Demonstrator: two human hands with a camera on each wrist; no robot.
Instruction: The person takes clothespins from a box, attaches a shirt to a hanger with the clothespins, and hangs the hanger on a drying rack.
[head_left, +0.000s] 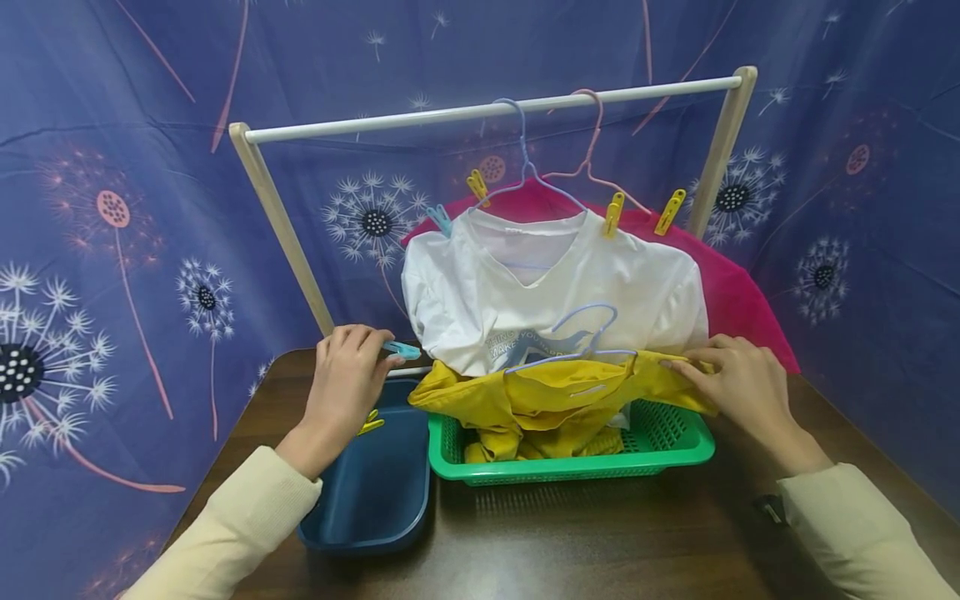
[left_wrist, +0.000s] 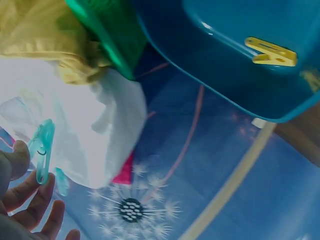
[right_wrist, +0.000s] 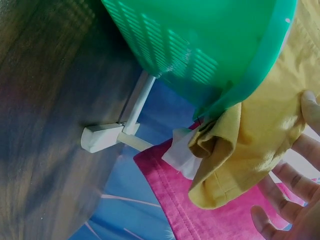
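Between thumb and fingers, my left hand (head_left: 347,379) pinches a light-blue clothespin (head_left: 402,350), left of the hanging white T-shirt (head_left: 558,279). A yellow garment (head_left: 525,400) with a lavender hanger (head_left: 592,337) in its neck lies across the green basket (head_left: 570,473). My right hand (head_left: 738,383) holds that garment by its right shoulder. In the right wrist view, its sleeve (right_wrist: 225,170) hangs below the fingers. The left wrist view has the clothespin (left_wrist: 45,145) in front of the white shirt.
A rack with a white rail (head_left: 420,119) carries the white shirt and a magenta garment (head_left: 742,292) on hangers. Yellow clothespins (head_left: 669,212) and a blue one (head_left: 439,219) sit at their shoulders. The dark blue tub (head_left: 367,546) left of the basket contains yellow clothespins (left_wrist: 272,52).
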